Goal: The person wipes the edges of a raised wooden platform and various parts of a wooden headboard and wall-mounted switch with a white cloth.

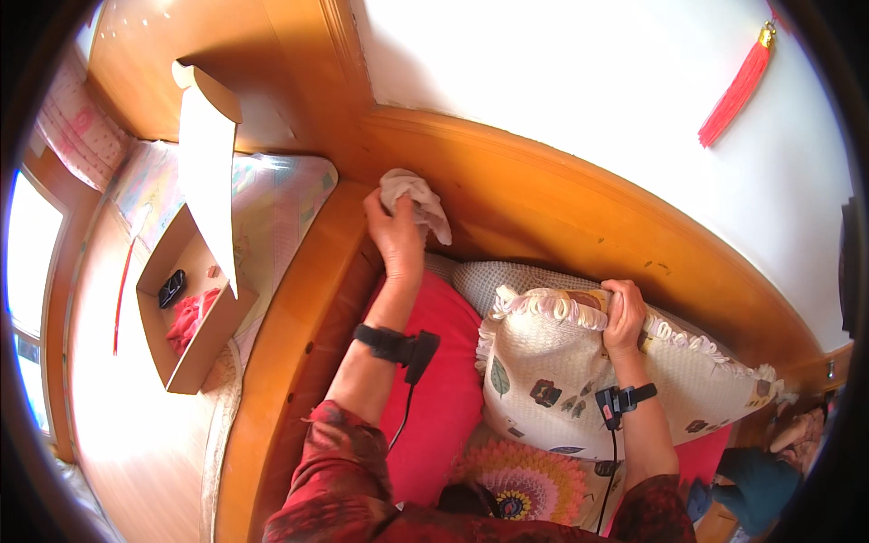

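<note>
Wooden wall panel behind, left hand with fingers part-curled round white cloth at its left end, right hand with fingers closed over fringed cushion top edge; best press cloth flat, cushion held clear.

Your left hand farther forward, fingers bent; your right hand lower, fingers curled; both forearms stretched ahead
</note>
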`<state>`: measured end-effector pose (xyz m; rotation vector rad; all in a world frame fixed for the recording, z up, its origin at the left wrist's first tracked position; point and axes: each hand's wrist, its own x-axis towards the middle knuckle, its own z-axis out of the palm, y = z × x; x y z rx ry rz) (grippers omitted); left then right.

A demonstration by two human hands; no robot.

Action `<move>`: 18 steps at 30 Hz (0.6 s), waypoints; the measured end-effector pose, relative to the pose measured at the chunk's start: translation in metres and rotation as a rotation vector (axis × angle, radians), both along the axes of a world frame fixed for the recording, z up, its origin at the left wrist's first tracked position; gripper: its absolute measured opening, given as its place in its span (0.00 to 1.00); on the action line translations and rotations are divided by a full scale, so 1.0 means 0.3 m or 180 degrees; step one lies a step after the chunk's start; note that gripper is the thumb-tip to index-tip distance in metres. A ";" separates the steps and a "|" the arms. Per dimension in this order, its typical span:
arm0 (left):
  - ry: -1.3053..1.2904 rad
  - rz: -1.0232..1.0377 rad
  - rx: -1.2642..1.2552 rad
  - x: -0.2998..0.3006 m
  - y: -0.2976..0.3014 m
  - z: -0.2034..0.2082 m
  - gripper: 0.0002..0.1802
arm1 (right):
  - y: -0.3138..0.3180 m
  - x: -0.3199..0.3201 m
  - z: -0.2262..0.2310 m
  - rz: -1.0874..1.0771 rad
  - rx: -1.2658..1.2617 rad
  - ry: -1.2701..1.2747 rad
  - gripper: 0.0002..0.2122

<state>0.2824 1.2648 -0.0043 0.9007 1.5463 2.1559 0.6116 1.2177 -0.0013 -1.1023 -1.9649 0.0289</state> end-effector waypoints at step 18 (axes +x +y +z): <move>0.4151 -0.0513 0.0323 0.114 0.002 0.082 0.16 | -0.006 0.005 0.006 0.0008 0.0040 0.0064 0.08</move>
